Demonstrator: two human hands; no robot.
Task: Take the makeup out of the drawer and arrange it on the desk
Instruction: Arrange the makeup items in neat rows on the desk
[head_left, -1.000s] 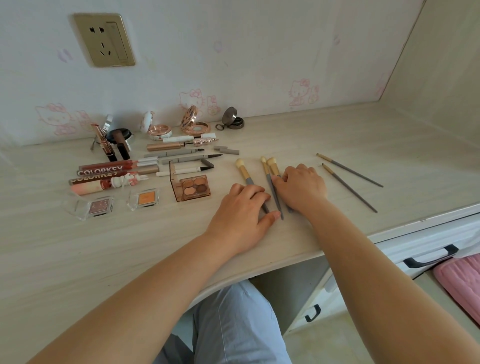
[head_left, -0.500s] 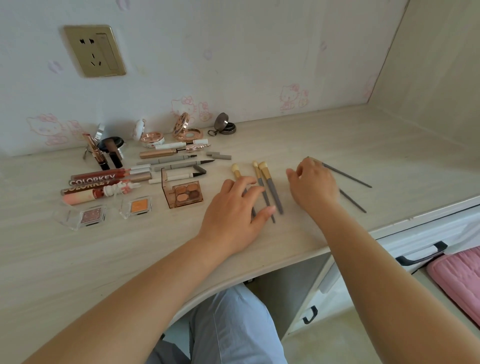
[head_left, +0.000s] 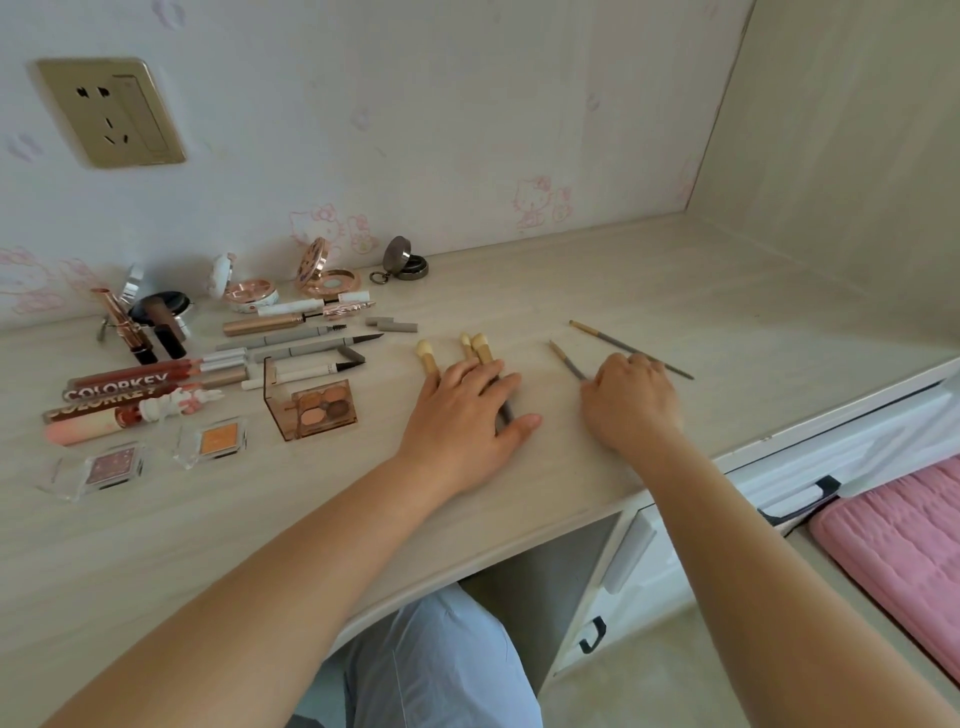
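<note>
On pale desk (head_left: 675, 291), makeup beneath papered wall (head_left: 415, 104)

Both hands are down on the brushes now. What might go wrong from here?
1. The right hand lies over two thin brushes close to the desk front edge; a sweep toward the body might push one off.
2. The left hand presses three thick brushes; sliding them left could knock the open palette.
</note>
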